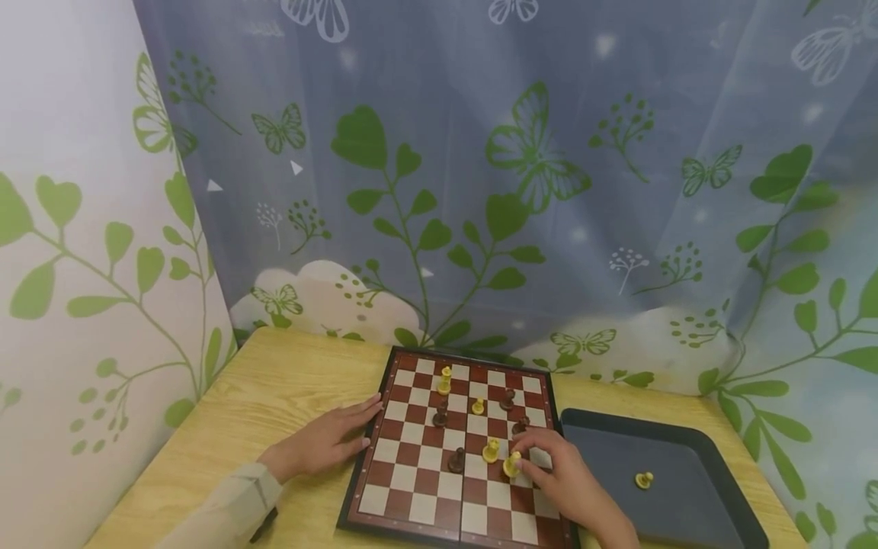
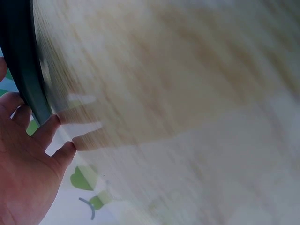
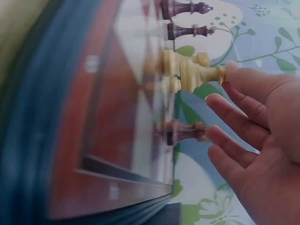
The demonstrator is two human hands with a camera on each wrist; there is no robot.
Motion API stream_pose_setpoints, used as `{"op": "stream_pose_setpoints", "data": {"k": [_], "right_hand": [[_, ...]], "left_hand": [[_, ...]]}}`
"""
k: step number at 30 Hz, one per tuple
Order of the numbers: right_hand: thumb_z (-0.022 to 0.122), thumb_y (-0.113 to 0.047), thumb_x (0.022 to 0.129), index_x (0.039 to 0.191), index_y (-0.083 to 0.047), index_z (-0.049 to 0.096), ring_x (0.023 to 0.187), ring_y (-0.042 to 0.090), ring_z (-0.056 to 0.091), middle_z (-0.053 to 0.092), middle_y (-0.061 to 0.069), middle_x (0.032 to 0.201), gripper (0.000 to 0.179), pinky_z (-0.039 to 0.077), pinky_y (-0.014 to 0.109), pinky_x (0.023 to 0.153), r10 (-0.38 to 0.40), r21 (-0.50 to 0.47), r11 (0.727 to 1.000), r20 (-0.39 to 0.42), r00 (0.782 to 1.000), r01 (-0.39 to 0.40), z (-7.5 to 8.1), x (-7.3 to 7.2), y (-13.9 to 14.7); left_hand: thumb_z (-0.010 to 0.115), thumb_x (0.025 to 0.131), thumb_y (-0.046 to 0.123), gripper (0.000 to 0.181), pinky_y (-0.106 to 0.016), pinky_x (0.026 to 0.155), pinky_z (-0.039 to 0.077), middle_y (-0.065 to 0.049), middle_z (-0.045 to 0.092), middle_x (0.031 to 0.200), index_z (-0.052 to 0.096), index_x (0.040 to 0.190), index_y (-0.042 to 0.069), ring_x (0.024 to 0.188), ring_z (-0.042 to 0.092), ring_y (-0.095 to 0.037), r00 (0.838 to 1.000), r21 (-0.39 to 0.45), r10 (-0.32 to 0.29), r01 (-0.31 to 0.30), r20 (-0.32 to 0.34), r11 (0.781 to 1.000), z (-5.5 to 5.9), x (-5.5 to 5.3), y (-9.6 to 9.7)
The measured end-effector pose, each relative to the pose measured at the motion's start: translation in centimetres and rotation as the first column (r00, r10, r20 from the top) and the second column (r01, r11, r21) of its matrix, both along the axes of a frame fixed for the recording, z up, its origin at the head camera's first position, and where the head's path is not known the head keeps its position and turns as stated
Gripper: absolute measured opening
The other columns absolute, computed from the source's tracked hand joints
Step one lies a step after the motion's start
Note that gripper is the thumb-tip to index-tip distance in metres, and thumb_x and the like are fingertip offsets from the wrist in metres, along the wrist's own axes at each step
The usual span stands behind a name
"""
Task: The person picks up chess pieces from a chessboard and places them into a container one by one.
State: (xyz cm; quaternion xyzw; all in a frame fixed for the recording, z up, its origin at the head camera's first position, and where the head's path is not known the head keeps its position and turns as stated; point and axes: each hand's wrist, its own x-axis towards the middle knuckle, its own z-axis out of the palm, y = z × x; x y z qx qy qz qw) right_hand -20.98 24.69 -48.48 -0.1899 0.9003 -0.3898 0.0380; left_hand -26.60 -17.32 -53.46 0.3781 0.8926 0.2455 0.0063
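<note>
A checkered chessboard (image 1: 411, 473) lies on the wooden table, bearing several yellow and dark brown chess pieces. My right hand (image 1: 565, 476) is over its right half, thumb and index finger pinching the top of a yellow chess piece (image 3: 190, 75). The other fingers of that hand stay apart from the piece. Beside the pinched piece stands another yellow piece (image 1: 491, 450); a dark piece (image 1: 521, 424) is just beyond my fingers. On the other side, my left hand (image 1: 329, 441) lies with its fingers extended, fingertips at the board's left edge.
To the right of the board is a dark tray (image 1: 693, 476) with one yellow piece (image 1: 643, 479) tipped over in it. Wooden tabletop (image 1: 288, 374) shows left of the board. A patterned curtain (image 1: 446, 252) hangs behind the table.
</note>
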Motion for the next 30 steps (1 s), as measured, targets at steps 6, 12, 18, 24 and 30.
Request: {"op": "stream_pose_setpoints", "data": {"k": [6, 12, 18, 24, 30], "right_hand": [[0.071, -0.025, 0.096, 0.100, -0.024, 0.069, 0.121, 0.036, 0.060, 0.066, 0.008, 0.124, 0.004, 0.050, 0.057, 0.099, -0.001, -0.020, 1.000, 0.004, 1.000, 0.001, 0.6, 0.3, -0.1], [0.072, -0.024, 0.095, 0.104, -0.022, 0.073, 0.125, 0.040, 0.057, 0.067, 0.008, 0.126, 0.009, 0.048, 0.060, 0.102, -0.037, -0.014, 0.999, 0.010, 0.999, 0.038, 0.8, 0.9, 0.5], [0.073, -0.025, 0.094, 0.105, -0.023, 0.073, 0.126, 0.040, 0.057, 0.067, 0.005, 0.125, 0.011, 0.047, 0.059, 0.103, -0.063, -0.013, 0.998, 0.007, 0.998, 0.063, 0.5, 1.6, 1.2], [0.076, -0.018, 0.091, 0.105, -0.021, 0.075, 0.128, 0.040, 0.056, 0.068, 0.003, 0.123, 0.014, 0.049, 0.056, 0.103, -0.159, 0.015, 0.987, 0.008, 0.987, 0.158, 0.5, 2.2, 1.9], [0.077, -0.016, 0.090, 0.104, -0.020, 0.075, 0.126, 0.038, 0.058, 0.069, 0.002, 0.122, 0.015, 0.052, 0.054, 0.100, -0.190, 0.016, 0.982, -0.006, 0.982, 0.190, 0.4, 2.7, 2.4]], "left_hand": [[0.050, 0.108, 0.029, 0.059, -0.070, 0.111, 0.033, -0.023, 0.031, 0.162, 0.037, 0.154, -0.006, 0.142, 0.041, -0.049, 1.000, 0.014, -0.002, 0.002, 0.003, 1.000, 0.1, 0.0, -0.1], [0.048, 0.108, 0.032, 0.061, -0.069, 0.113, 0.031, -0.021, 0.029, 0.164, 0.034, 0.156, -0.003, 0.144, 0.038, -0.046, 1.000, -0.012, 0.009, -0.009, 0.011, 1.000, 0.2, -0.4, 0.2], [0.048, 0.108, 0.032, 0.061, -0.068, 0.114, 0.031, -0.021, 0.029, 0.164, 0.035, 0.155, -0.004, 0.144, 0.038, -0.046, 1.000, -0.020, 0.005, -0.005, 0.018, 1.000, 0.0, -0.3, 0.2], [0.048, 0.108, 0.031, 0.060, -0.068, 0.114, 0.032, -0.021, 0.030, 0.164, 0.035, 0.155, -0.003, 0.144, 0.039, -0.047, 1.000, -0.011, 0.004, -0.004, 0.015, 1.000, -0.1, -0.2, 0.2], [0.048, 0.108, 0.032, 0.061, -0.069, 0.114, 0.030, -0.020, 0.028, 0.165, 0.034, 0.156, -0.003, 0.145, 0.037, -0.047, 0.999, -0.011, 0.010, -0.009, 0.037, 1.000, -0.2, -0.3, 0.2]]}}
